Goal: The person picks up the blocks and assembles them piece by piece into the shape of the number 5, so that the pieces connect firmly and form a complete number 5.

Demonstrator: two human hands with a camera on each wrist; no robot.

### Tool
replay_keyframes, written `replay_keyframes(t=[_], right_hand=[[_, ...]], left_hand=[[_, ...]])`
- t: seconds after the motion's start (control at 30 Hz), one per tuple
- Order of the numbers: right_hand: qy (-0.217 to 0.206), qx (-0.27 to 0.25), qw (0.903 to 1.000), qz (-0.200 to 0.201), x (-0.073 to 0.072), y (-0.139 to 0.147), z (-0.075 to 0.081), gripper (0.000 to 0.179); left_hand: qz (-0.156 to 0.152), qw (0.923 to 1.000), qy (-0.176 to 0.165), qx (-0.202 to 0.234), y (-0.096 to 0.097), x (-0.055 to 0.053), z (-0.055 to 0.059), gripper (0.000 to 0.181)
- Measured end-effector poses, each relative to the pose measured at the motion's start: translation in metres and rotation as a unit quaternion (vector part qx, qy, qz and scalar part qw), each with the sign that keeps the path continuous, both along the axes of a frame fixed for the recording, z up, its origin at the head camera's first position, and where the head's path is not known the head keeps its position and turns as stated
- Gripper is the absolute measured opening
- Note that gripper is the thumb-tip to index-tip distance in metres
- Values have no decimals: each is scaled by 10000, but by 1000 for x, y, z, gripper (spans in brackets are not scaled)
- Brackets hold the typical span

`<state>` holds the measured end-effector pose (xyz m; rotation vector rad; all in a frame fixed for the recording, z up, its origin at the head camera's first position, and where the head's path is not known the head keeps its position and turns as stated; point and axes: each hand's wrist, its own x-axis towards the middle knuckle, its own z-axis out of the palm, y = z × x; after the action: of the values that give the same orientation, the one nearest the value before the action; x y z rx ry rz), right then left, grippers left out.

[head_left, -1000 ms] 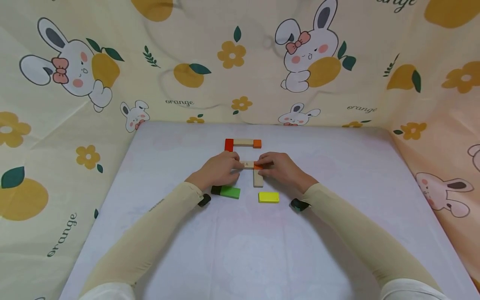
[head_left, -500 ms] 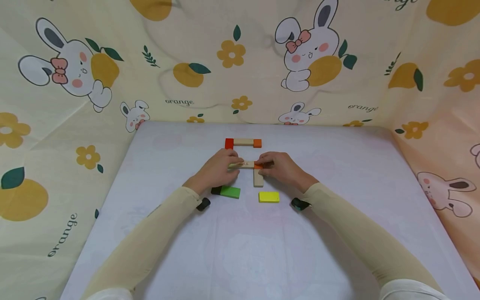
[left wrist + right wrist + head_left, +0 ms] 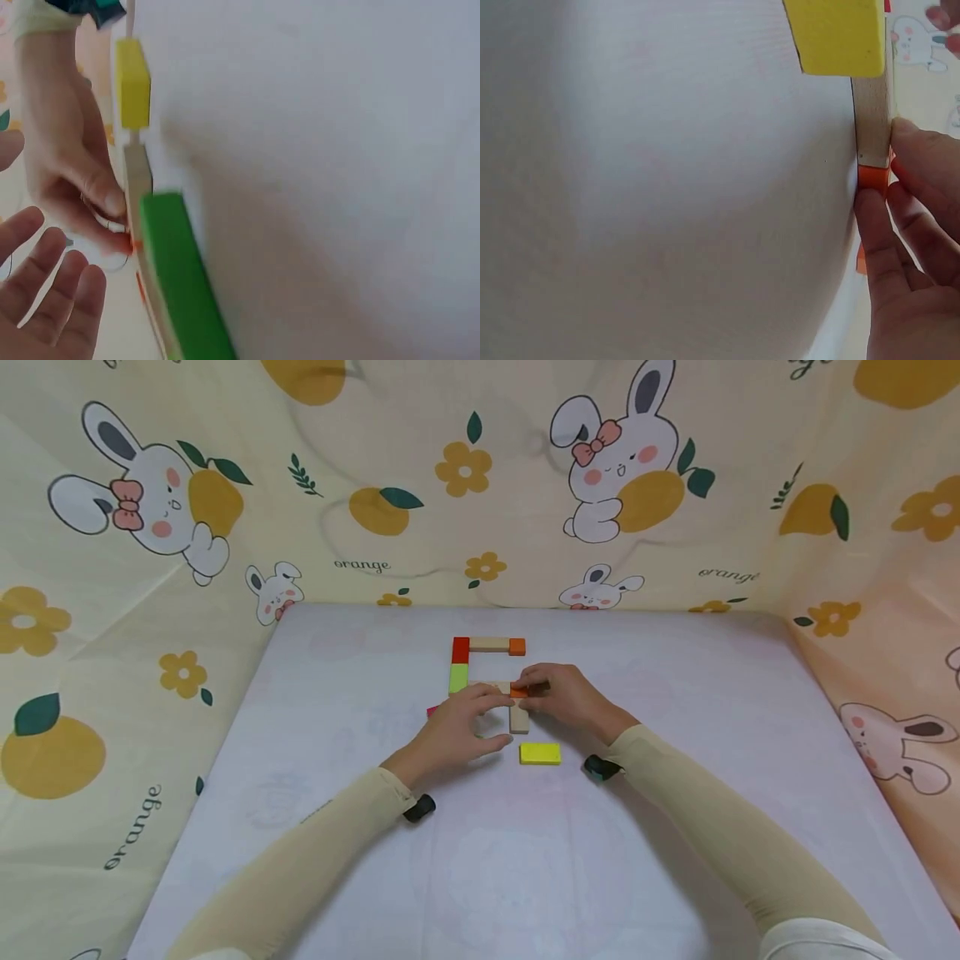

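In the head view my left hand (image 3: 459, 727) hovers just in front of the block layout, fingers extended and holding nothing. The left wrist view shows its spread fingers (image 3: 79, 304) beside a dark green block (image 3: 184, 277), which the hand hides from the head view. My right hand (image 3: 570, 697) pinches a small orange block (image 3: 519, 690) at the right end of the middle wooden block (image 3: 491, 686). In the right wrist view its fingers (image 3: 877, 225) lie around that orange block, and another tip touches the adjoining plain wooden block (image 3: 873, 124).
Behind the hands, a red block (image 3: 461, 650), a light green block (image 3: 458, 677), a wooden block (image 3: 489, 644) and another orange block (image 3: 517, 647) join end to end. A yellow block (image 3: 540, 754) lies nearer. A magenta edge (image 3: 431, 711) shows beside my left hand.
My left hand has let go of the middle wooden block's left end and drawn back towards me, fingers spreading. The light green block has come into view; the dark green one is covered. My right hand stays put.
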<state>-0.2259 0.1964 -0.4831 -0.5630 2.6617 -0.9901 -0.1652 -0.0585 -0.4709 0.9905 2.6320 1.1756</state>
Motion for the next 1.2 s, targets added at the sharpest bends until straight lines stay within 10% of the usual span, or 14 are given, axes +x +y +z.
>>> replay_keyframes(t=[0.27,1.2], right_hand=[[112,-147,9998,32,-1,4,1,35],[168,-156,9997,73,1,2,0,36]], left_hand=[[-125,9967,-705,379,17,17,-7,53],[147,9969,-711,-290,45,30,-19,38]])
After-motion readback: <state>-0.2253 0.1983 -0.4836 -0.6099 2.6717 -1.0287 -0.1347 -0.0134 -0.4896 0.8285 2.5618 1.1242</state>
